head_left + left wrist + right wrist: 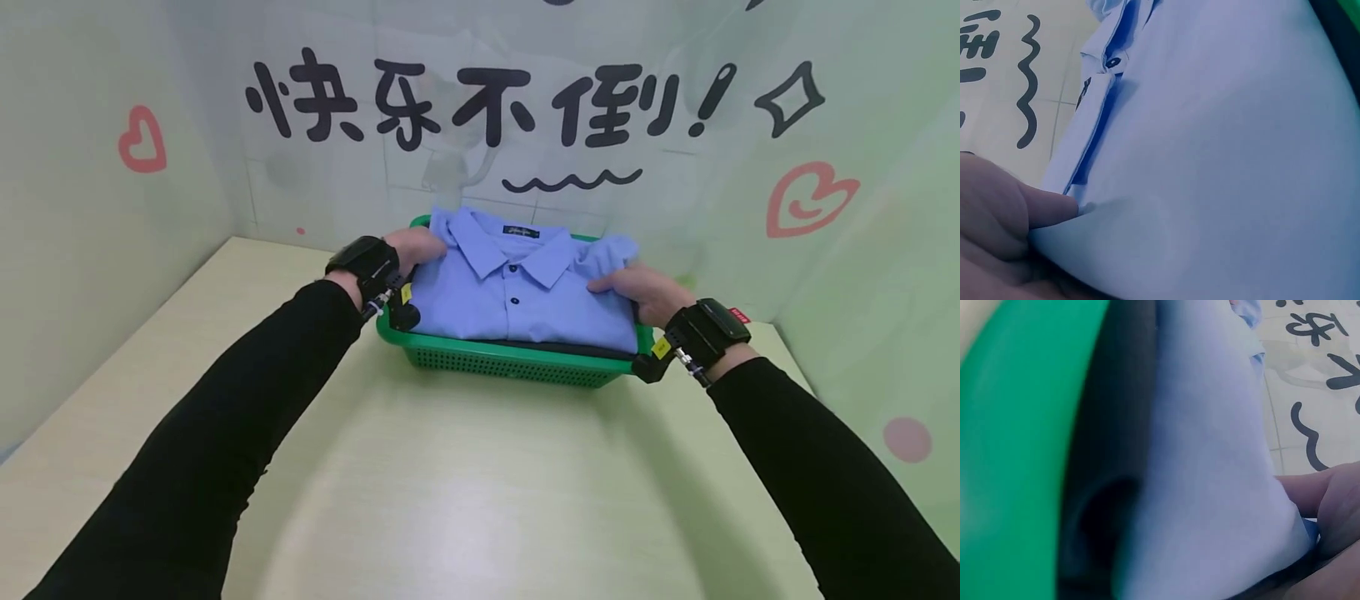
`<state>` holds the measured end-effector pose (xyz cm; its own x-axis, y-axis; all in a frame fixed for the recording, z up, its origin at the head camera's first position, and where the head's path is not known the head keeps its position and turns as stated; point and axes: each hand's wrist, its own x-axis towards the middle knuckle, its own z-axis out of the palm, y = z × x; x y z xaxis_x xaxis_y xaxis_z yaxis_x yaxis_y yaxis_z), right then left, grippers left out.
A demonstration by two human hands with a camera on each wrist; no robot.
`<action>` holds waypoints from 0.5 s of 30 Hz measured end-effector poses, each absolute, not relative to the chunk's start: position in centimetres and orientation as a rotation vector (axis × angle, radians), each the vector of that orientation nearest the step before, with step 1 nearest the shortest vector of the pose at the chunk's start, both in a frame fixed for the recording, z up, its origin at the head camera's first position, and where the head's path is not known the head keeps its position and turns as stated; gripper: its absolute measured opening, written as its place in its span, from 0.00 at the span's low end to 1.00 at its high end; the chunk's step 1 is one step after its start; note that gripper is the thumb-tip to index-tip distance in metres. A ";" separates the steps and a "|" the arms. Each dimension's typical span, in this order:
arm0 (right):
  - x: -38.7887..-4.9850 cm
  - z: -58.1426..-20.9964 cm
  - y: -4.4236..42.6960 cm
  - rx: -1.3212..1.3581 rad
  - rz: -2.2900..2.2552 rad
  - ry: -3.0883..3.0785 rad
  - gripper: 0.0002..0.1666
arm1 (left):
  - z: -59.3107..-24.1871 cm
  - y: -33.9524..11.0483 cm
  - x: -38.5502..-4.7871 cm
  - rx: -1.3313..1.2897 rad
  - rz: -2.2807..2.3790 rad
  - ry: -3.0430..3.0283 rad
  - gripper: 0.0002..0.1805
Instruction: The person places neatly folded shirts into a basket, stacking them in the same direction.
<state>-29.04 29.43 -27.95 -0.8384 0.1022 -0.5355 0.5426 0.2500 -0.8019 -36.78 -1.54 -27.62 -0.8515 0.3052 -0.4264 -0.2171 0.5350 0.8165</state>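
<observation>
A folded light-blue shirt (480, 292) with collar and dark buttons lies in a green plastic basket (517, 360). My left hand (416, 247) grips the shirt's left side near the collar. In the left wrist view, the left thumb (1054, 209) presses on the cloth while the fingers go beneath it. Opposite, my right hand (648, 292) holds the right side. The right wrist view has that thumb (1304, 490) on top of the shirt (1210, 450), its other fingers partly hidden under the fold. Dark fabric (1113, 412) shows between shirt and basket rim (1016, 456).
The basket stands toward the back of a pale wooden table (465, 475). Behind it rises a light wall panel (315, 192) with black lettering. Side panels (97, 250) enclose the table left and right. Both wrists carry black strapped devices (367, 265).
</observation>
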 end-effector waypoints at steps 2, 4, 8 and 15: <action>-28.9 -27.9 29.3 0.595 -1.609 2.130 0.51 | -27.5 -1.6 -36.6 0.077 1.310 2.239 0.30; -28.6 -27.9 29.2 0.584 -1.610 2.110 0.51 | -27.5 -1.7 -36.2 0.070 1.351 2.212 0.30; -27.9 -27.7 29.3 0.496 -1.654 2.074 0.52 | -27.5 -2.3 -35.3 0.062 1.429 2.176 0.30; -25.1 -26.8 30.5 0.239 -1.649 2.034 0.45 | -26.9 -3.2 -33.1 0.127 1.364 2.201 0.36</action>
<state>-25.08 30.51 -26.82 -0.8562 -0.1756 -0.4859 0.4391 0.2483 -0.8634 -33.12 -3.23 -26.85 -0.8482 0.3520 -0.3957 -0.1977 0.4828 0.8531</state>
